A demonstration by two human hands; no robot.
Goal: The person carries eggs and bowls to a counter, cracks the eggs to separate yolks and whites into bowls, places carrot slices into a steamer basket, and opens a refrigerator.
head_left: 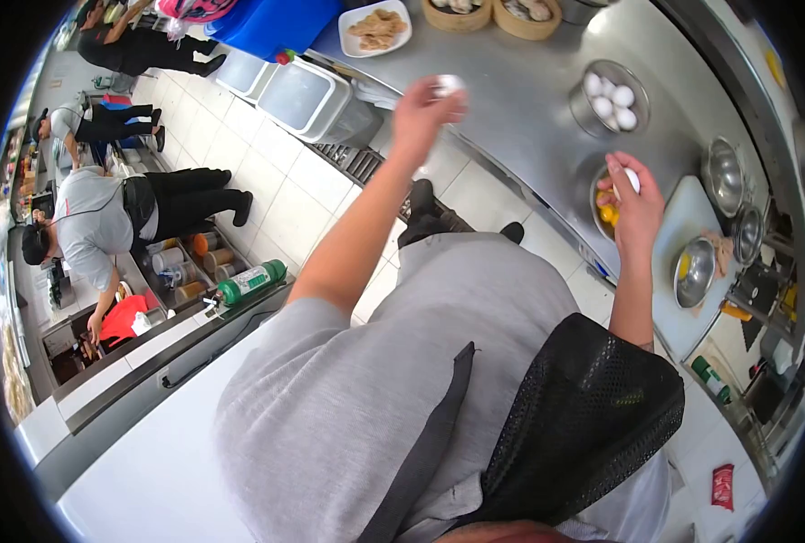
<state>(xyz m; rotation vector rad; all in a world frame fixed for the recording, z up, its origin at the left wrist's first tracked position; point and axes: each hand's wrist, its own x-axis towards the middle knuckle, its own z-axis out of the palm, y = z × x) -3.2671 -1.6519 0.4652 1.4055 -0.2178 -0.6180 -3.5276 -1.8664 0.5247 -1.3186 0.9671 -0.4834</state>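
The eggs [623, 96] are white, the yolks [609, 214] orange-yellow, the near shirt [475, 299] plain grey, the left canister [250, 282] green and white.

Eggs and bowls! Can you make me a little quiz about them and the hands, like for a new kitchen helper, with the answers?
1. True or false: the left hand is empty.
2. Pick one. The pile of white eggs sits in: A) a white plate, B) a metal bowl, C) a blue bin.
3. Which hand is nearer the yellow yolks?

Key:
1. False; it holds something white, too blurred to name surely.
2. B.
3. The right hand.
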